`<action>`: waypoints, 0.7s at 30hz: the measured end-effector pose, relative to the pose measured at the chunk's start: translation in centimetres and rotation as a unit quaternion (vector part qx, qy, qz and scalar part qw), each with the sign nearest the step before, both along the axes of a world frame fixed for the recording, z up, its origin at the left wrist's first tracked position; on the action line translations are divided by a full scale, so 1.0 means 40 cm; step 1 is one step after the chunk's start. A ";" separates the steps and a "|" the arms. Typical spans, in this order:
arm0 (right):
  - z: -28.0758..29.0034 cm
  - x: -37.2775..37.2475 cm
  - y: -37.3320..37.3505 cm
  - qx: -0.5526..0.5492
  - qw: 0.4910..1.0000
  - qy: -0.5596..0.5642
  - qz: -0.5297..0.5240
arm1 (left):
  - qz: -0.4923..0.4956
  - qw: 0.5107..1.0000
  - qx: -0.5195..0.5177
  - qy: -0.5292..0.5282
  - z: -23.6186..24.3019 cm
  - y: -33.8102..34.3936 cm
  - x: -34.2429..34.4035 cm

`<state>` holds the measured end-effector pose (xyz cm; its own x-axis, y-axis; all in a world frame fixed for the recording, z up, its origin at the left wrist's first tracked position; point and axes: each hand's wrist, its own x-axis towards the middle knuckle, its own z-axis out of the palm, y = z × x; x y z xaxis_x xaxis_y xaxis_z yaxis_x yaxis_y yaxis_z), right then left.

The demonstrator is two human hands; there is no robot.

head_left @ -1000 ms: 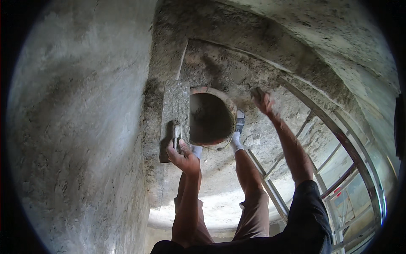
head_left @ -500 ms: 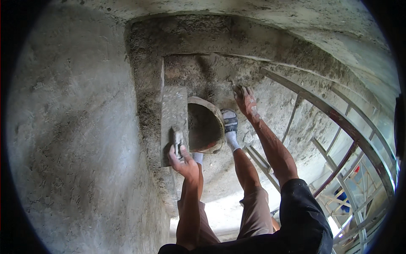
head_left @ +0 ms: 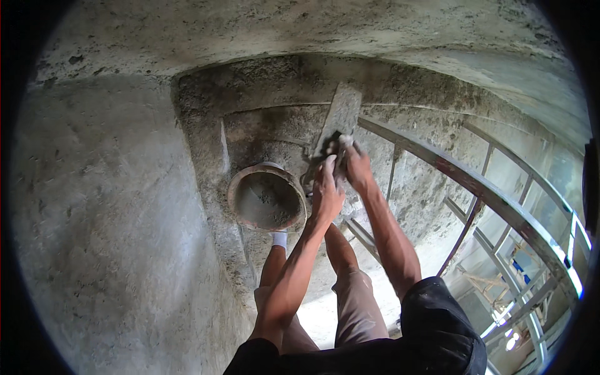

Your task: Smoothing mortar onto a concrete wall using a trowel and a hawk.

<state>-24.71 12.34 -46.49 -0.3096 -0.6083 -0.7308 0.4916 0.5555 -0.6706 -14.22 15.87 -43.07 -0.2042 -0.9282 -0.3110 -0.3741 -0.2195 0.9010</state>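
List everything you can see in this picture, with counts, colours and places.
Board with handle: one, grey, ahead at the hands
Bucket: one, brownish rim, on the floor, left of the hands
Mortar-like mix: one mass, grey, inside the bucket
Railing: one framework, grey with reddish patches, right
Walls: two, grey, left and far side
Floor: one, grey-brown, beneath
Blue item: count unclear, blue, lower right
Sock: one visible, white, below the bucket
Shorts: one pair, brownish, bottom centre
Sleeves: two, black, bottom
Left hand, right hand: two, greyish fingertips, centre

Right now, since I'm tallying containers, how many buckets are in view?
1: a round bucket with grey mix inside, to the left of the left hand. Others may be hidden.
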 end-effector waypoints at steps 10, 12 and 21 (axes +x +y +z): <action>-0.529 -0.336 -0.221 0.076 0.806 0.539 0.231 | 0.141 0.973 0.109 -0.144 0.058 0.295 0.316; -0.520 -0.188 -0.255 0.022 0.834 0.521 0.182 | 0.180 0.961 0.168 -0.129 0.039 0.352 0.378; -0.714 0.082 -0.249 0.184 -0.414 0.868 0.204 | 0.173 0.944 0.267 0.083 -0.135 0.292 0.141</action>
